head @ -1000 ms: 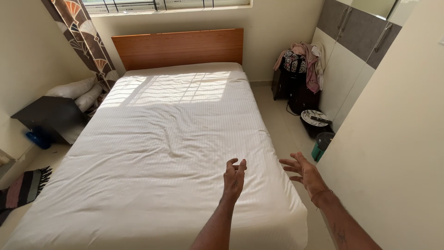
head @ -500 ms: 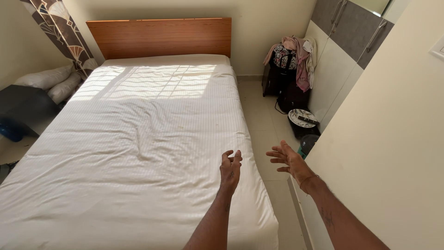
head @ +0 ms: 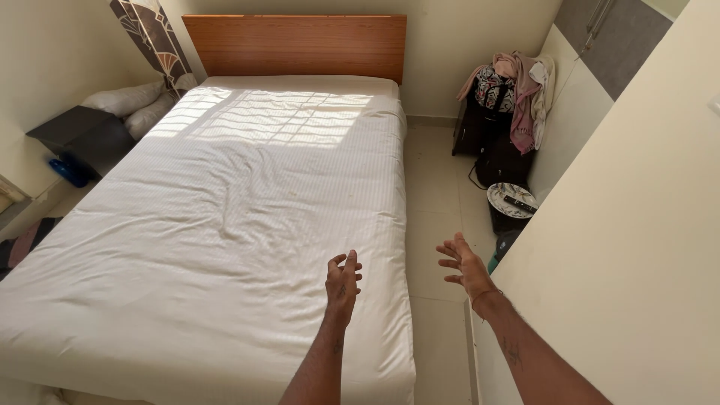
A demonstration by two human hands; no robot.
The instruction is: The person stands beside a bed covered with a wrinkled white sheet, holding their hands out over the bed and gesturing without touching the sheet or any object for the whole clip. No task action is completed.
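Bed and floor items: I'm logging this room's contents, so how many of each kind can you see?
Bed with white sheet: 1
Wooden headboard: 1
White pillows by the left wall: 2
Dark side table: 1
Patterned curtain: 1
Luggage pile draped with clothes: 1
Round patterned plate: 1
Total: 8

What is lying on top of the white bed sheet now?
Nothing lies on the white bed sheet; only wrinkles and window light show. The left hand hovers above its near corner, fingers spread. The mattress beneath is fully covered.

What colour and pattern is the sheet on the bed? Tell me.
The sheet is white with fine woven stripes, lightly wrinkled; the head view shows it best, under the left hand.
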